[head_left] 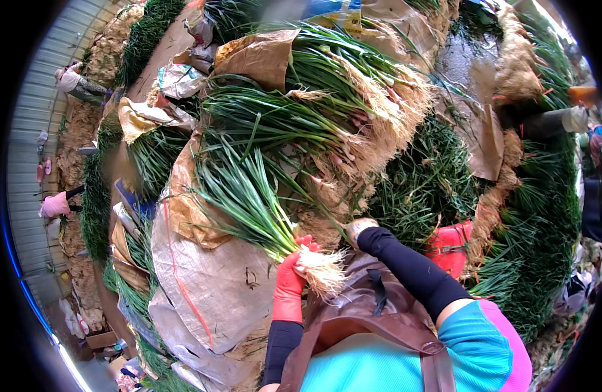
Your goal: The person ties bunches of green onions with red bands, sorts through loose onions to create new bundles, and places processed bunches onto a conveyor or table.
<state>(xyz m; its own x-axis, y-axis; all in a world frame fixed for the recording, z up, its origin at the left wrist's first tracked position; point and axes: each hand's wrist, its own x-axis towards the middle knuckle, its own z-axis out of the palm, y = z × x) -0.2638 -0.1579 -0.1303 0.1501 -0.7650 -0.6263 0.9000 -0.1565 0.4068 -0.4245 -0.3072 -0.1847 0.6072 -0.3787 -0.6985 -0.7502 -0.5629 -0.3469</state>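
Observation:
My left hand (294,269), in a red glove, is closed round the lower stalks of a bunch of green onions (252,196). Its long leaves fan out to the upper left, and its pale stringy roots (322,271) stick out to the right of the glove. My right hand (361,230), in a pale glove below a black sleeve, is at the right of the bunch with its fingers closed. A thin green onion stalk (328,212) runs into those fingers, which are partly hidden. Just beyond lies a large heap of green onions (301,117), roots to the right.
Loose green leaf trimmings (425,183) lie to the right, beside a red plastic container (450,248). Long stacked rows of green onions (542,215) line the right side. A whitish woven sack (209,287) spreads at the left. People in pink (55,204) work at far left.

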